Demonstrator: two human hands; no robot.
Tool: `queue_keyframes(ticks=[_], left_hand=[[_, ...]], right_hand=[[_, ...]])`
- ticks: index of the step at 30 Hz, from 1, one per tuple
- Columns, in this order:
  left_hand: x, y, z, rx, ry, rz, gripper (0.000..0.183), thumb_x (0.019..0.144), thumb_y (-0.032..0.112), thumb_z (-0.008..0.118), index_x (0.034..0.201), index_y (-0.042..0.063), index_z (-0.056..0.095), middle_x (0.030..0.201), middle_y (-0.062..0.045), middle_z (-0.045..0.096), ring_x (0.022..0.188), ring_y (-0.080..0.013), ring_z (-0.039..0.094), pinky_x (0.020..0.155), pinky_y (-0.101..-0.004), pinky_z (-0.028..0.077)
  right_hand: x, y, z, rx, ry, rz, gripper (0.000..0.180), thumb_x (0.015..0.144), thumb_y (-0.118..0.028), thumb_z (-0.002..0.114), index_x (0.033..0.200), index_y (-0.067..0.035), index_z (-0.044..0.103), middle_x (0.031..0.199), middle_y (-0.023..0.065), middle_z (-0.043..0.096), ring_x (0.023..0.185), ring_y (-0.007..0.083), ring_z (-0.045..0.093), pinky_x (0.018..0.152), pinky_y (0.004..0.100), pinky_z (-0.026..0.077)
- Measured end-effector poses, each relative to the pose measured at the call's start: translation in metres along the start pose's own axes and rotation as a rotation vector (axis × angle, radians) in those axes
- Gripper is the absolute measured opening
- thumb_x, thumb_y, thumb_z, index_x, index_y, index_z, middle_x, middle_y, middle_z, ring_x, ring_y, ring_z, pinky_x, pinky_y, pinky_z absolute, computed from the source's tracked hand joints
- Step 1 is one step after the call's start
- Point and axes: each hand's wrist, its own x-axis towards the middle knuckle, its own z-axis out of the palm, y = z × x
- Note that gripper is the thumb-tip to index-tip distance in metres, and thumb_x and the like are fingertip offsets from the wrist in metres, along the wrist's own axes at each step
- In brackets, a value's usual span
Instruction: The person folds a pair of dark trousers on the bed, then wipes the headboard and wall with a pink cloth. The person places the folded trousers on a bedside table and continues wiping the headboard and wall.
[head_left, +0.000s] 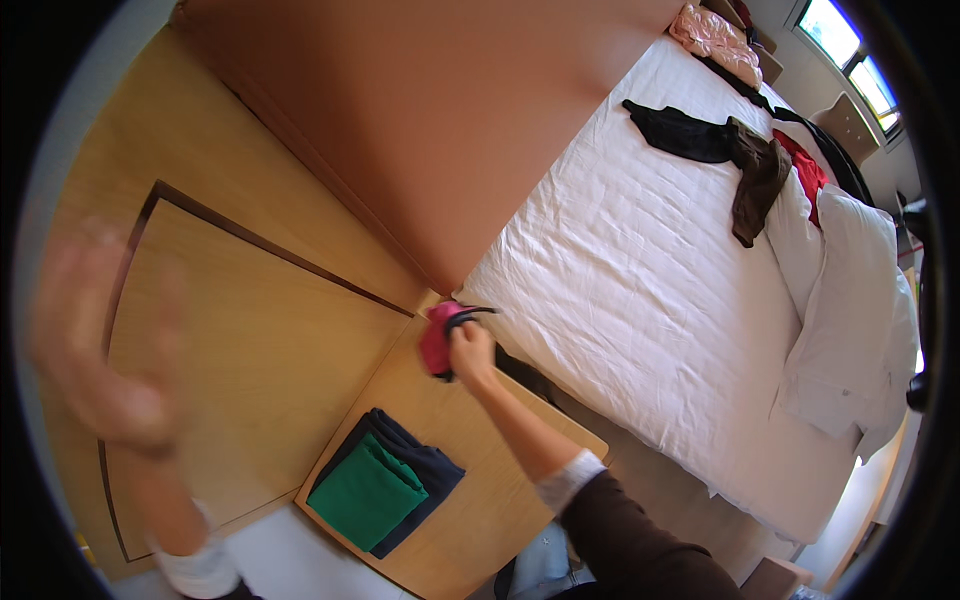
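My right hand (471, 351) grips a bunched pink cloth item with black trim (433, 343) over the far corner of a wooden tabletop (480, 465). Blurred and raised at the left, my left hand (112, 345) has its thumb apart from its fingers and nothing visible in it. On the tabletop lies a folded green cloth (367, 491), resting on a folded dark navy cloth (442, 469). Black and dark brown garments (686, 135) lie spread on the white bed sheet (600, 300), beyond my right hand.
A padded brown headboard (420, 112) rises between the wooden panel (262, 337) and the bed. White pillows (847, 322), a red garment (806, 169) and a pink quilted item (716, 45) lie on the bed's far side. Light blue denim (544, 559) shows below the tabletop.
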Motion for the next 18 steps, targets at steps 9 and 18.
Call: queue_keyframes(ticks=[9,18], left_hand=[[-0.202,0.357,0.178,-0.699,-0.589,-0.990,0.059,0.100,0.026,0.052,0.145,-0.007,0.033,0.150,-0.030,0.031,0.142,-0.0504,0.024,0.116,-0.0575,0.021],[-0.225,0.420,0.197,-0.282,-0.729,-0.860,0.069,0.097,0.034,0.053,0.148,-0.006,0.031,0.152,-0.032,0.027,0.142,-0.0495,0.025,0.114,-0.0597,0.021]], right_hand=[[0.013,0.069,-0.039,-0.681,-0.543,-0.504,0.037,0.099,-0.027,0.051,0.132,-0.012,0.052,0.137,0.0121,0.053,0.112,0.0370,0.059,0.088,0.0450,0.051],[0.097,0.076,0.010,-0.133,-1.021,0.245,0.079,0.101,-0.062,0.025,0.158,-0.008,0.011,0.163,0.0104,0.016,0.150,0.0245,0.011,0.120,0.0375,0.014]])
